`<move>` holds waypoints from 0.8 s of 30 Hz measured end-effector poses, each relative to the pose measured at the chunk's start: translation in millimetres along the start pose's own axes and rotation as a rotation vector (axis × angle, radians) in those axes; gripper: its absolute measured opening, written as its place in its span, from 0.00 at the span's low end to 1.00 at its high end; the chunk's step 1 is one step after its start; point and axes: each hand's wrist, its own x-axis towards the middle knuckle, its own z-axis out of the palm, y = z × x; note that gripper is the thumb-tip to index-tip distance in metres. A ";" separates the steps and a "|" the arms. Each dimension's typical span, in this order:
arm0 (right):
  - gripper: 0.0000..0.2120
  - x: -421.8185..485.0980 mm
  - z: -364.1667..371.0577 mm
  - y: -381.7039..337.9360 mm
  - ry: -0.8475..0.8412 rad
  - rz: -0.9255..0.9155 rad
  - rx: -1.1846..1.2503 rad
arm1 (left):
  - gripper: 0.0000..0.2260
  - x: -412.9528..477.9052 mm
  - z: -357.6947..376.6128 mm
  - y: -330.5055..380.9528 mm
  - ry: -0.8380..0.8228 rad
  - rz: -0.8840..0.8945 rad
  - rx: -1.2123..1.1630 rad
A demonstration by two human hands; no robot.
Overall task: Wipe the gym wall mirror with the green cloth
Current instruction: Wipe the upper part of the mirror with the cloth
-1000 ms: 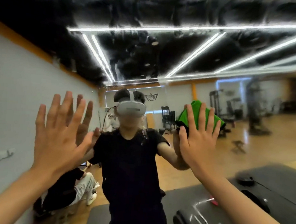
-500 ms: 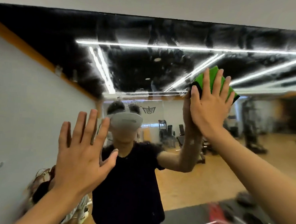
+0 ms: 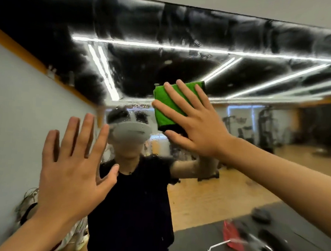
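Pressing flat against the gym wall mirror (image 3: 137, 73), the right hand (image 3: 197, 127) pins the green cloth (image 3: 165, 106) to the glass in the head view. Its fingers (image 3: 183, 97) are straight and spread across the folded cloth, thumb below it, none curled round it. The cloth sits just above the middle of the frame, toward 12 o'clock, with its upper and left edges showing past the fingertips and a dark underside at its lower edge. The left hand (image 3: 70, 174) is raised at about 8 o'clock from the cloth, well apart from it, palm toward the glass, fingers straight and fanned, holding nothing; whether it touches the glass I cannot tell. Around the cloth and at 9 o'clock of it, wet streaks (image 3: 138, 106) and droplets mark the mirror. The glass reflects a person (image 3: 136, 201) in a black shirt wearing a grey headset (image 3: 130, 131), at 7 o'clock from the cloth. White light strips (image 3: 185, 48) run across the reflected ceiling at 12 o'clock. At 3 o'clock the reflection shows gym machines (image 3: 265, 127) on a wooden floor (image 3: 214, 196), and at 5 o'clock a black mat (image 3: 202, 242) with a red object (image 3: 231, 236), blurred.
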 end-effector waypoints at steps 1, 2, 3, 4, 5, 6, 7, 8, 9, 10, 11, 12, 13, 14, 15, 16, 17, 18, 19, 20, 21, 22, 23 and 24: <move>0.32 -12.7 -0.7 17.1 -0.018 -0.041 -0.019 | 0.38 -0.1 0.3 0.7 0.004 -0.002 -0.002; 0.32 -23.3 -0.8 33.4 -0.017 -0.034 -0.017 | 0.38 0.2 0.4 1.6 0.005 -0.003 -0.003; 0.32 -30.8 -0.1 47.6 0.000 0.022 0.000 | 0.38 0.7 0.3 2.0 0.003 -0.003 -0.006; 0.32 -34.4 1.3 57.4 0.024 0.126 0.030 | 0.38 1.0 0.5 2.0 0.000 -0.002 -0.008; 0.32 -33.5 2.3 61.6 0.052 0.275 0.065 | 0.39 1.0 0.8 1.6 -0.002 -0.001 -0.005; 0.32 -28.1 4.0 60.1 0.080 0.453 0.096 | 0.39 0.8 1.0 1.3 -0.004 -0.001 0.000; 0.32 -17.6 5.2 53.3 0.105 0.628 0.127 | 0.39 0.5 1.0 1.0 -0.005 -0.001 0.002; 0.32 -2.9 4.7 41.9 0.127 0.766 0.161 | 0.39 -0.1 1.1 1.1 -0.004 -0.004 0.000; 0.32 13.6 3.3 27.3 0.142 0.841 0.189 | 0.38 -0.5 1.0 1.2 -0.001 -0.005 -0.003; 0.33 29.9 1.5 9.8 0.154 0.846 0.202 | 0.38 -0.7 0.7 1.1 0.003 -0.005 -0.006; 0.33 45.0 -0.1 -10.6 0.163 0.793 0.195 | 0.38 -0.8 0.4 0.8 0.006 -0.004 -0.009; 0.33 57.2 -0.8 -32.6 0.173 0.704 0.173 | 0.38 -0.9 0.1 0.5 0.008 -0.002 -0.010; 0.33 64.9 -0.5 -53.9 0.174 0.593 0.147 | 0.38 -1.1 -0.1 -0.2 0.009 0.001 -0.010; 0.33 67.3 0.4 -72.7 0.164 0.467 0.125 | 0.38 -1.8 -0.4 -1.0 0.011 0.004 -0.008; 0.33 64.8 0.7 -85.3 0.150 0.338 0.113 | 0.38 -2.3 -0.4 -1.9 0.016 0.008 -0.008; 0.32 58.0 0.6 -89.2 0.131 0.212 0.102 | 0.38 -2.3 -0.4 -2.6 0.022 0.013 -0.009; 0.32 48.4 -0.2 -83.8 0.110 0.101 0.086 | 0.38 -2.1 -0.3 -2.8 0.025 0.016 -0.012; 0.32 36.5 -1.2 -71.1 0.086 0.019 0.065 | 0.38 -1.8 0.0 -2.4 0.024 0.016 -0.017; 0.32 23.4 -1.1 -54.7 0.060 -0.024 0.045 | 0.38 -1.7 0.0 -2.1 0.022 0.010 -0.024; 0.32 9.5 -0.9 -36.8 0.038 -0.026 0.033 | 0.38 -1.2 0.2 -1.5 0.022 0.003 -0.031; 0.32 -4.8 -0.1 -18.4 0.021 0.006 0.030 | 0.38 -0.7 0.6 -1.0 0.023 -0.002 -0.040; 0.32 -18.2 0.1 -1.0 0.011 0.067 0.034 | 0.38 -0.3 1.1 -0.2 0.024 -0.003 -0.048; 0.32 -27.9 0.0 14.5 0.004 0.153 0.043 | 0.38 -0.4 1.4 0.6 0.026 -0.005 -0.053; 0.32 -30.8 -0.5 25.7 0.001 0.269 0.062 | 0.38 -1.4 1.4 0.9 0.027 -0.010 -0.054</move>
